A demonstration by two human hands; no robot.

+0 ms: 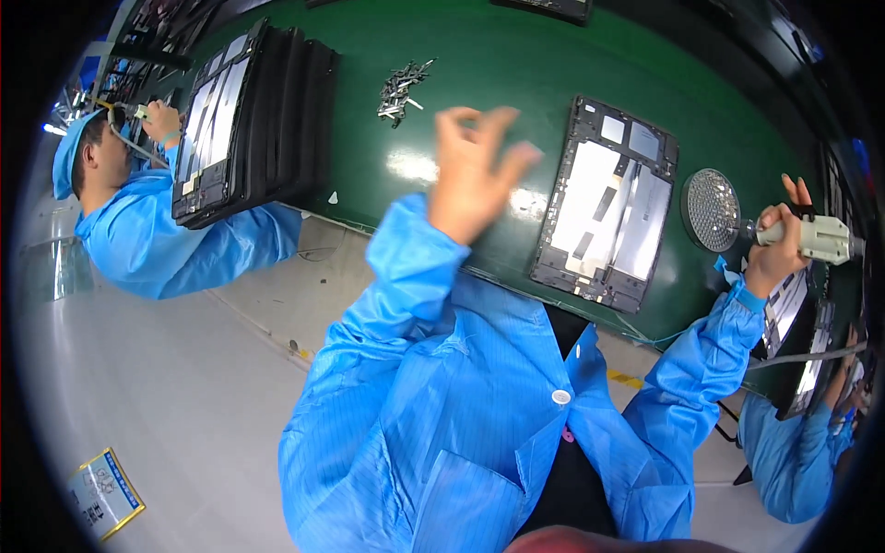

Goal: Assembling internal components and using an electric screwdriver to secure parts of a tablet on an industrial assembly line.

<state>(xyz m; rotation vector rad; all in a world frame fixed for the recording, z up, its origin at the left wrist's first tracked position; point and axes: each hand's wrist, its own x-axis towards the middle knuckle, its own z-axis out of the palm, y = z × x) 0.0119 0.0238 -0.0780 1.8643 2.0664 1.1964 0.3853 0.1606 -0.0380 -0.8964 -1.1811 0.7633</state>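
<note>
My left hand [477, 170] hangs over the green table with its fingers spread and nothing held. To its right lies an opened tablet [604, 207], a black frame with bright silvery-white panels and dark strips. My right hand [777, 247] is closed on a pale, whitish handheld tool [827, 240], which points toward the right edge; its tip is not clear. Between the tablet and that hand sits a round dish [711, 210] with a dimpled, beaded surface. A small heap of dark and silvery parts [400, 94] lies beyond my left hand.
A stack of similar black tablet frames [267, 120] stands at the left. More tablets [785, 309] lie at the right, near a grey cable [807, 358]. A person in blue [166, 221] works at the left; another blue sleeve [784, 461] shows at the lower right.
</note>
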